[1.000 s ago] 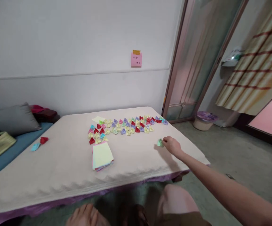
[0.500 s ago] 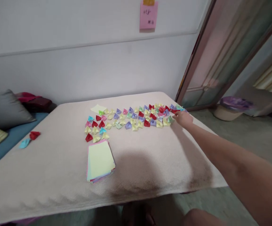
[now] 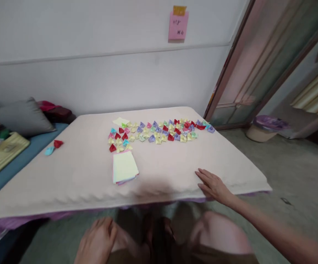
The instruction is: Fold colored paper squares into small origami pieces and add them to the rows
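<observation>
My right hand (image 3: 212,185) is at the front edge of the cloth-covered table (image 3: 172,165), fingers stretched and spread, holding nothing. My left hand (image 3: 97,240) lies over my left knee, palm down, with nothing seen in it; its fingertips are partly hidden. Folded paper pieces in several colours stand in uneven rows along the back half of the table, among them a red folded piece (image 3: 170,138) and a purple folded piece (image 3: 211,129). Just in front of their left end lies a stack of coloured paper sheets (image 3: 125,165), pale yellow on top.
A red folded piece (image 3: 58,143) and a blue folded piece (image 3: 49,150) sit apart at the left. Behind the rows is a loose pale yellow sheet (image 3: 119,121). A grey pillow (image 3: 38,117) lies left; a lined bin (image 3: 260,130) stands on the floor at right.
My right hand has left the right end of the rows and come back to the table's front edge, its fingers now spread. My left hand has come into view on the knee.
</observation>
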Motion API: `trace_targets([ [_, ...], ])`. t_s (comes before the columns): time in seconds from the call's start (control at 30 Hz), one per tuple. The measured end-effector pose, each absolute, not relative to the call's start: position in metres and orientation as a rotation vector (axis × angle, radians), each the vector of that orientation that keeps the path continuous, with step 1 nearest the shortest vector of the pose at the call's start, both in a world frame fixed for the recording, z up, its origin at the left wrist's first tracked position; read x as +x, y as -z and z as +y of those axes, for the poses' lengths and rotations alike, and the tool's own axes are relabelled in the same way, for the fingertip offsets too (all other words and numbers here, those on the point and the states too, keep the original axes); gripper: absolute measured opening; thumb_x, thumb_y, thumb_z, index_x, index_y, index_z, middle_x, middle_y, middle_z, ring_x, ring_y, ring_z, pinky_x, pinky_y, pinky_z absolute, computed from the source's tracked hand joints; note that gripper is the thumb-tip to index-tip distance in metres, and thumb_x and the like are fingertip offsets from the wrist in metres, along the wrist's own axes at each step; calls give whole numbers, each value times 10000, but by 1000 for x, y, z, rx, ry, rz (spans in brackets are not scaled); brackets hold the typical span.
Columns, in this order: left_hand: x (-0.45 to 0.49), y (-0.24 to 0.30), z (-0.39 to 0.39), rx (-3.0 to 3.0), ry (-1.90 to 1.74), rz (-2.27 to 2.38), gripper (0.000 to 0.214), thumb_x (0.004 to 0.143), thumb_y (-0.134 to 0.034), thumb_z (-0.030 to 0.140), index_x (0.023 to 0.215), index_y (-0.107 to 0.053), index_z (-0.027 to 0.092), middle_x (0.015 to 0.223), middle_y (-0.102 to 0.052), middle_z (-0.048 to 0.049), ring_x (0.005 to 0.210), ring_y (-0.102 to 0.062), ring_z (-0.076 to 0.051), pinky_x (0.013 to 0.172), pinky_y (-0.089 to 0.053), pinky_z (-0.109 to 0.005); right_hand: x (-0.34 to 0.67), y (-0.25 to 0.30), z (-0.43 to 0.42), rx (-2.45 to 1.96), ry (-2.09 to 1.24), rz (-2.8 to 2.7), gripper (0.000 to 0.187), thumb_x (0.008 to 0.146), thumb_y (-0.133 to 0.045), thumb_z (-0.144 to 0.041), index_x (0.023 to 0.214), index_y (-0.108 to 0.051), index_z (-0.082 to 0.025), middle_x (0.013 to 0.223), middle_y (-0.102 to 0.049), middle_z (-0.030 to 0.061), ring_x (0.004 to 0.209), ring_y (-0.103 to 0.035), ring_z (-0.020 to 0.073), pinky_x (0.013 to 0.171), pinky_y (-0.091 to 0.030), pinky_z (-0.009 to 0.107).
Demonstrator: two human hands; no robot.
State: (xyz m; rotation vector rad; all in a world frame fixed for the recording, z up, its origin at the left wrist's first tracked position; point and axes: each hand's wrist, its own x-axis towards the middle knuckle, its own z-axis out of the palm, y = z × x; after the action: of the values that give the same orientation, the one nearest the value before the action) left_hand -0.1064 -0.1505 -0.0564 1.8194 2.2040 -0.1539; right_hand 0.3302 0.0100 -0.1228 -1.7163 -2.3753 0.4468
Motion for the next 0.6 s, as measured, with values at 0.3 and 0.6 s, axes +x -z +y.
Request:
trace_targets([
  [0.3, -105, 60, -167, 1972, 114, 2371, 288, 893, -362, 298, 863, -626, 184, 943, -684, -90, 956, -585, -238, 812, -384, -339, 316, 79, -90, -1738, -800, -2452, 446, 871, -413, -475, 1111, -677, -209, 1140, -692, 68, 1033, -633, 254, 878, -471, 328],
  [0.6, -107, 56, -191, 2082, -36, 2460, 332, 907, -355, 307, 933, -652, 162, 939, -672, -118, 909, -589, -243, 767, -405, -345, 314, 45, -134, -1953, -291, -2390, 311, 883, -420, -354, 982, -687, -228, 1044, -692, 82, 950, -622, 238, 781, -433, 312],
])
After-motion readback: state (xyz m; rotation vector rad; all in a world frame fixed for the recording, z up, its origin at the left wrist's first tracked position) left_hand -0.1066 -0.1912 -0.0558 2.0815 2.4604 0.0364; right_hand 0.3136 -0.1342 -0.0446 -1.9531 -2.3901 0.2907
